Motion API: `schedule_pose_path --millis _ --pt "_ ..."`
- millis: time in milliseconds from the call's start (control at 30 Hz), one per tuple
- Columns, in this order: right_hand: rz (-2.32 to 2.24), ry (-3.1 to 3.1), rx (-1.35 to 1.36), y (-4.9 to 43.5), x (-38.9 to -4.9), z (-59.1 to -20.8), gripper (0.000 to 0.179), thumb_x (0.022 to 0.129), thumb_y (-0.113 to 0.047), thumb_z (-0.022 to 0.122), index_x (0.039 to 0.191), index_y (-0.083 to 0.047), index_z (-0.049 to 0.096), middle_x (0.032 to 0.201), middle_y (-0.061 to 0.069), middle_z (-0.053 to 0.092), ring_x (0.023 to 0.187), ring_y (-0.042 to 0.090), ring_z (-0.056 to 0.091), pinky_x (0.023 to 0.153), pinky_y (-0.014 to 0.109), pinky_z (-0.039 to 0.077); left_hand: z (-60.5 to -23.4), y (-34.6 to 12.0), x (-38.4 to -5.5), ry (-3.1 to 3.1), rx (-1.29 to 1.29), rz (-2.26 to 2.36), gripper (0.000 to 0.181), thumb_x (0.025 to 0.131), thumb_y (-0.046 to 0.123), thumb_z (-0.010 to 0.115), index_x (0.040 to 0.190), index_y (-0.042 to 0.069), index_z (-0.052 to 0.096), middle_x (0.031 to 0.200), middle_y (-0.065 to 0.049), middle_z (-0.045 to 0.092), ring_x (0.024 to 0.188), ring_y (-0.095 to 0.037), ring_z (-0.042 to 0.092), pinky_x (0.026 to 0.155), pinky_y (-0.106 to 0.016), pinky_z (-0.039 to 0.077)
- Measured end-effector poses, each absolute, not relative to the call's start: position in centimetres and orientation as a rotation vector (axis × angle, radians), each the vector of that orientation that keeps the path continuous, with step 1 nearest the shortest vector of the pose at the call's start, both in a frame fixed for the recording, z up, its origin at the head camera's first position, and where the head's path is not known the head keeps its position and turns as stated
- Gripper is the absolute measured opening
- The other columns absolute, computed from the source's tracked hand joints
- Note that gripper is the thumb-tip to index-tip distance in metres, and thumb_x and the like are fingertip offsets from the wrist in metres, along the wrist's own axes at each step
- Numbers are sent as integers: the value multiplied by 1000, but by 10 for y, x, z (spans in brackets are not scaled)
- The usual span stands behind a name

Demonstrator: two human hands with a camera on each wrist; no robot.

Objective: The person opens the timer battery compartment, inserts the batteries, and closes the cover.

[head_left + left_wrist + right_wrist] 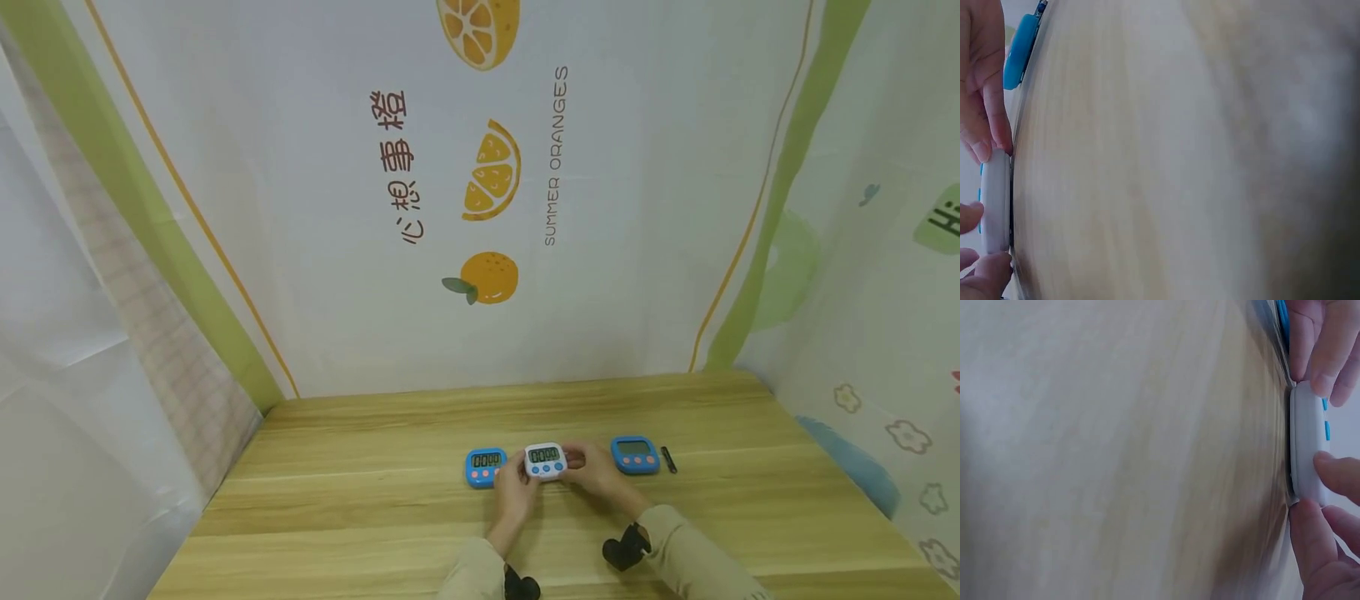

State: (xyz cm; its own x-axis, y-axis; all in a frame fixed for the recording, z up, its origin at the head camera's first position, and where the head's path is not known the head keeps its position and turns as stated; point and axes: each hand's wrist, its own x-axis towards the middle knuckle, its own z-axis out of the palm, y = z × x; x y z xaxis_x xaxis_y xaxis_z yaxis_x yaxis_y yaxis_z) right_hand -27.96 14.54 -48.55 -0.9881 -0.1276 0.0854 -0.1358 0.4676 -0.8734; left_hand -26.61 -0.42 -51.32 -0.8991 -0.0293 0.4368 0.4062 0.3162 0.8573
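Note:
Between my two hands is a white digital kitchen timer (545, 461) with blue buttons and digits on its display. My left hand (516, 490) grips its left end, and my right hand (597, 472) holds the right end with thumb and fingers. Seen edge-on in the left wrist view, the white timer (996, 203) lies close over the tabletop. In the right wrist view its side (1307, 440) shows, with fingertips at both ends. Just left of my left hand sits a blue timer (483, 468) with pink buttons, partly covered by that hand.
Right of my right hand lies another blue timer (635, 455), its display blank. Beside it is a small black stick-like piece (669, 460). The wooden table (360, 492) meets a white curtain printed with oranges (600, 317) at its far edge.

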Motion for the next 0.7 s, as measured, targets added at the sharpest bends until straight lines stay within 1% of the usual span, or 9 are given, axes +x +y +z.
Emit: schedule_pose_path --millis 100,200,233,267,300,400,500,633,700 --pt "1613 -2695 265 148 -278 -486 44 71 4 68 110 16 50 93 17 60 87 30 60 71 32 53 -517 -6 -265 -2170 -369 -1656 43 77 2 66 114 -14 51 108 -27 56 101 -31 55 81 -31 49" --pt "1617 -2725 315 155 -276 -482 47 75 -4 68 114 15 48 99 19 58 91 32 58 74 34 52 -510 -5 -262 -2207 -313 -1631 48 75 7 69 115 -11 51 113 -26 54 107 -32 51 91 -39 43" --pt "1618 -2735 341 158 -275 -480 48 77 -7 67 115 14 47 102 20 57 93 33 57 75 35 52 -494 -3 -255 -2250 -253 -1609 46 74 5 69 113 -12 52 113 -27 53 107 -37 50 92 -45 40" --pt "1613 -2744 375 161 -274 -477 48 79 -10 66 116 14 47 104 21 56 94 34 56 76 36 51 -488 -1 -253 -2271 -235 -1578 46 73 5 70 113 -10 53 113 -25 54 107 -37 49 93 -48 37" --pt "1604 -2751 407 165 -274 -475 48 81 -12 64 117 13 46 106 21 56 95 35 55 76 38 51 -483 1 -252 -2286 -223 -1560 45 73 6 70 113 -9 54 114 -24 54 107 -38 49 92 -49 38" --pt "1564 -2751 514 177 -274 -464 45 85 -16 59 119 11 46 108 23 54 95 36 55 76 40 51 -468 7 -250 -2310 -240 -1628 45 76 6 67 116 -6 52 118 -21 51 109 -38 46 89 -49 42" --pt "1508 -2733 595 190 -275 -453 43 87 -18 56 118 11 47 105 23 56 90 33 56 73 39 52 -455 14 -249 -2319 -277 -1704 45 79 8 64 119 -4 50 120 -21 49 109 -38 46 85 -45 46" --pt "1461 -2706 635 210 -277 -441 41 88 -18 55 117 11 48 102 21 57 86 31 58 69 39 53 -445 24 -249 -2321 -365 -1807 47 82 11 61 123 -4 45 122 -21 46 111 -39 42 89 -47 43" --pt "1447 -2694 631 220 -278 -437 40 88 -17 55 116 11 48 102 22 57 87 32 58 68 40 53 -443 31 -249 -2321 -401 -1860 47 83 12 60 124 -3 43 124 -19 45 114 -37 40 92 -48 40"
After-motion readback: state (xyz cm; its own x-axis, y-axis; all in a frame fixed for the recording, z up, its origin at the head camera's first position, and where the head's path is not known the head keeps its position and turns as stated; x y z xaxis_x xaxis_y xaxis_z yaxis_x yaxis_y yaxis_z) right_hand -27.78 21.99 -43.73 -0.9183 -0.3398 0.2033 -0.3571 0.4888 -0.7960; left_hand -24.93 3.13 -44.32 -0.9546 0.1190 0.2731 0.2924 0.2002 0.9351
